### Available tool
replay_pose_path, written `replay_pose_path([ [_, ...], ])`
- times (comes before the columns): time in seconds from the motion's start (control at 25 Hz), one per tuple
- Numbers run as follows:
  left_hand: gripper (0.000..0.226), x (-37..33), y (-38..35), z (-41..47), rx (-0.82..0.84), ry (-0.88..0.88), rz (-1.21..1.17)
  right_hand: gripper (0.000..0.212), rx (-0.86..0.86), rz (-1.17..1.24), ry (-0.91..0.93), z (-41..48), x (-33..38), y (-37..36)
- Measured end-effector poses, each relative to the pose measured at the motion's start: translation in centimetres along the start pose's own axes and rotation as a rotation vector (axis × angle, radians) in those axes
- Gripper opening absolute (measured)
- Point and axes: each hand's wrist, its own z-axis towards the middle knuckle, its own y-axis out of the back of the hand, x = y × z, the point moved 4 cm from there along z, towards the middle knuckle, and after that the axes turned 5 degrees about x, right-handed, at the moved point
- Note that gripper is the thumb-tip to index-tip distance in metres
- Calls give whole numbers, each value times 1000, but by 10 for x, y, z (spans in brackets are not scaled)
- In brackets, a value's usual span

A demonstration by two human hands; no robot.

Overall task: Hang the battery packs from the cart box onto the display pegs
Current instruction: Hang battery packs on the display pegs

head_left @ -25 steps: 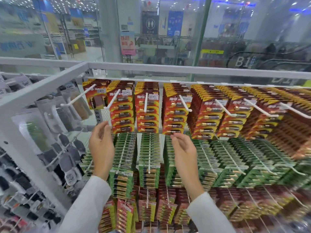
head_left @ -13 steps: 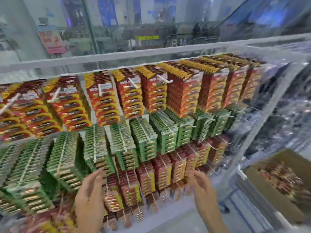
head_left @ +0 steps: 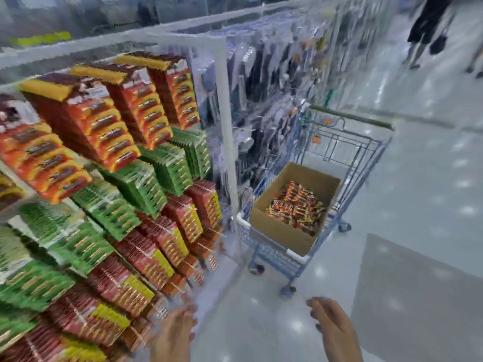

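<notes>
Now | left hand [head_left: 173, 333]: empty, fingers loose, blurred, low beside hung packs [head_left: 115, 142] | right hand [head_left: 332, 327]: empty, fingers relaxed, above floor [head_left: 418, 205] | battery packs [head_left: 295, 207]: heaped in cardboard box [head_left: 277, 228] inside blue cart [head_left: 271, 254], well apart from both hands

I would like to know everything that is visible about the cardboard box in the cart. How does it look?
The cardboard box is plain brown, rectangular and open at the top; I can make out no lid or flaps. It stands upright inside the basket of the blue wire cart, toward its near end. A loose heap of red and orange battery packs lies on its bottom. Only the cart and the packs touch it.
</notes>
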Motion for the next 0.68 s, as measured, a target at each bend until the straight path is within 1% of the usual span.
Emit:
replay_pose_path([
  [0.04, 31, 0, -19, 7, 9, -31, -2, 8, -29, 14, -16, 6, -1, 8],
  [0.08, 26, -2, -33, 10, 16, -67, 44, 7, -59, 33, -35, 12, -1, 13],
  [0.16, 15, -10, -75, 13, 104, -198, 115, 7, -111, 60, -57, 27, 0, 22],
  [0.24, 15, -12, -112, 29, 151, -209, 147, 7, -138, 88, -75, 45, 6, 23],
  [0.32, 21, -23, -142, 56, 217, -200, 192, 8, -163, 101, -86, 70, 16, 22],
  [0.44, 21, -48, -191, 92, 258, -186, 192, 7, -160, 88, -120, 108, 42, 14],
  [0.56, 20, -84, -242, 129, 314, -279, 259, 6, -152, 49, -112, 158, 80, 5],
  [0.68, 19, -112, -283, 168, 358, -350, 367, 6, -154, 6, -76, 208, 98, 4],
])
